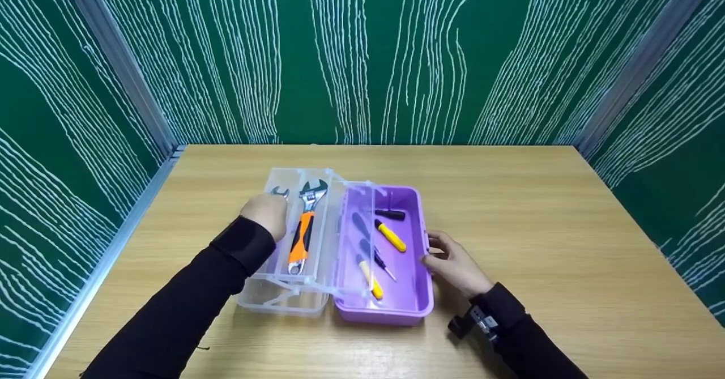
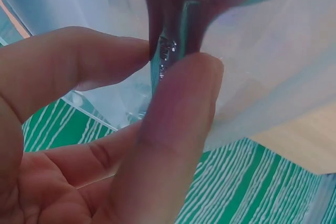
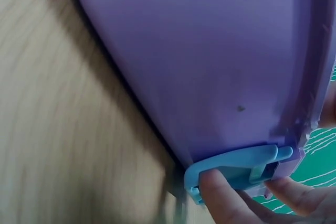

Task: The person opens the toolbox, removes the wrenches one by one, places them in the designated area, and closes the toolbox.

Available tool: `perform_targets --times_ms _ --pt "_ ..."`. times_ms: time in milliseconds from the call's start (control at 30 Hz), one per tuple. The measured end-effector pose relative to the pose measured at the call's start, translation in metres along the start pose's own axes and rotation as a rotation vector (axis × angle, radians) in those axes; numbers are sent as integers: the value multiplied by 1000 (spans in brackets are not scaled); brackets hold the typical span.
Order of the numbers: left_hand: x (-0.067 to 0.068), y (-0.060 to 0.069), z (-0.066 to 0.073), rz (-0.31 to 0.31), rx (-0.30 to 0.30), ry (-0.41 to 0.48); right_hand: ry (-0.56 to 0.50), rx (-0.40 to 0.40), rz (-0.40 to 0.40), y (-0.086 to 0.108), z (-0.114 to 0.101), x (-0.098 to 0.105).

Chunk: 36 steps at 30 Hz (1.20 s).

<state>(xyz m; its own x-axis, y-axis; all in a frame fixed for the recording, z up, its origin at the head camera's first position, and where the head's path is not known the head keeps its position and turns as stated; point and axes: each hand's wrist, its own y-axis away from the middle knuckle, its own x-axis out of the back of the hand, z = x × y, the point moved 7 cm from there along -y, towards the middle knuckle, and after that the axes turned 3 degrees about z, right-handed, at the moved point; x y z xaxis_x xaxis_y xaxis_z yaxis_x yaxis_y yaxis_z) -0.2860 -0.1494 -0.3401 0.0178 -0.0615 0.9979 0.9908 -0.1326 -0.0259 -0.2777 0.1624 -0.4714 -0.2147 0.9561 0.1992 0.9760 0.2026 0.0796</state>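
Note:
My left hand (image 1: 266, 214) reaches into the clear tray (image 1: 322, 237) on the left. In the left wrist view, its thumb and a finger pinch the shank of a metal wrench (image 2: 176, 22); the open-ended head (image 1: 280, 191) shows beyond the hand in the head view. Beside it lies an adjustable wrench with an orange and black handle (image 1: 302, 237). My right hand (image 1: 457, 268) holds the right side of the purple box (image 1: 426, 297). Its fingers touch a blue latch (image 3: 231, 159) and the rim in the right wrist view.
Inside the purple box lie a yellow-handled tool (image 1: 391, 235), a black-handled tool (image 1: 391, 214), a small screwdriver (image 1: 385, 265) and others partly seen through the clear tray. A clear lid (image 1: 283, 309) extends left of the box. Green, white-lined walls (image 1: 391, 56) surround the wooden table (image 1: 538, 226).

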Motion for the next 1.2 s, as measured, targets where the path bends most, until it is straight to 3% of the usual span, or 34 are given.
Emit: perform_targets --times_ms 167,567,767,867,1100,1200 --pt "-2 0 0 -46 11 18 -7 2 -6 1 -1 0" --pt "-2 -2 -4 -37 14 88 2 5 -4 0 -1 0" --pt "-2 -2 -10 -92 59 174 -3 10 -2 0 0 0" --pt "3 -2 -12 -83 64 201 4 6 1 0 0 1" --pt "12 1 -22 -91 156 307 8 -2 -6 -1 2 1" --pt "15 1 -25 -84 169 316 1 -2 -7 0 1 0"
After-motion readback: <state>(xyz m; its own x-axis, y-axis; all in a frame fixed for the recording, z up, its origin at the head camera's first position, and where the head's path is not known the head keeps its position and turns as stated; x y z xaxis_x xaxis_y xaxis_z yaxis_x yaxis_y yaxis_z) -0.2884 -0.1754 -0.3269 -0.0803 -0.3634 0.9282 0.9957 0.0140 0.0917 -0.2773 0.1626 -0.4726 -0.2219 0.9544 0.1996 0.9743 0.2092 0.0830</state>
